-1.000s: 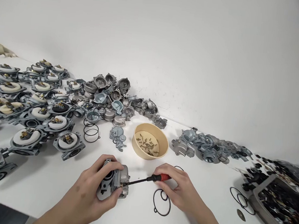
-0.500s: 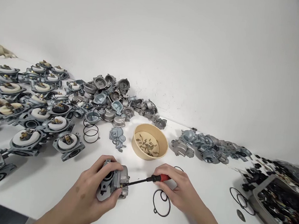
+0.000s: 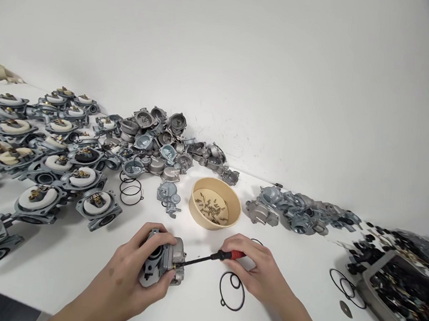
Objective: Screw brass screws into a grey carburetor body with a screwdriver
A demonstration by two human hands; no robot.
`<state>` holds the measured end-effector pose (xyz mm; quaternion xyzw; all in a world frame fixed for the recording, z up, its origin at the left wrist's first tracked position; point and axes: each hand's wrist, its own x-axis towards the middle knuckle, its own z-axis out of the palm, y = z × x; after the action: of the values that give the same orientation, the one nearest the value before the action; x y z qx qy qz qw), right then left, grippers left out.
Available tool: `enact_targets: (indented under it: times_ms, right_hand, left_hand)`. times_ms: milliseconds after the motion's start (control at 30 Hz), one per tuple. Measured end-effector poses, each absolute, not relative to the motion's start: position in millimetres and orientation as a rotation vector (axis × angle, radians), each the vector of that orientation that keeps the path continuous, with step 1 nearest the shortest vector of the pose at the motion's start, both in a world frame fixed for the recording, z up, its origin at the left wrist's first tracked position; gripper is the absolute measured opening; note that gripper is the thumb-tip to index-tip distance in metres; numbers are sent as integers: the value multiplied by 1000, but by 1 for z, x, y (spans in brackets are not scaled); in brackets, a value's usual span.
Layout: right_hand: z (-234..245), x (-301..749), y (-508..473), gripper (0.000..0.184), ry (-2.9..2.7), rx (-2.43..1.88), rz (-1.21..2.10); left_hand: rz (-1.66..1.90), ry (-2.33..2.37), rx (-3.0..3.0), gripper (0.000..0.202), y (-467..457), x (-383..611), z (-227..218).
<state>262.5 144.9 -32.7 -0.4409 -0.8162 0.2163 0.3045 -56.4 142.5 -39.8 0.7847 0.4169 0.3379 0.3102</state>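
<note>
My left hand (image 3: 145,265) is wrapped around a grey metal carburetor (image 3: 178,251), which lies on its side on the white table. My right hand (image 3: 251,266) grips the red and black handle of a screwdriver (image 3: 204,259). The screwdriver's tip meets a small brass-coloured screw (image 3: 174,266) at the edge of the carburetor's bowl, close to my left thumb. Below the screwdriver handle lies a black rubber gasket ring (image 3: 230,307), just left of my right wrist.
A tan bowl (image 3: 213,227) of small brass screws stands behind my hands. Carburetor bodies with white floats (image 3: 97,203) crowd the left. Float bowls (image 3: 143,143) are heaped at the back, with more castings (image 3: 301,213) at right. A metal tray (image 3: 368,279) of small parts sits far right.
</note>
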Motion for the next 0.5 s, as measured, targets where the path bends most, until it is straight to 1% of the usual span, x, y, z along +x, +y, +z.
enact_targets:
  times_ms: [233, 500]
  right_hand:
    - [-34, 261, 146, 20, -2141, -1074, 486]
    - [-35, 263, 145, 22, -2145, -1089, 485]
  left_hand:
    - [910, 1113, 2066, 42, 142, -56, -41]
    - [889, 1113, 2059, 42, 142, -55, -40]
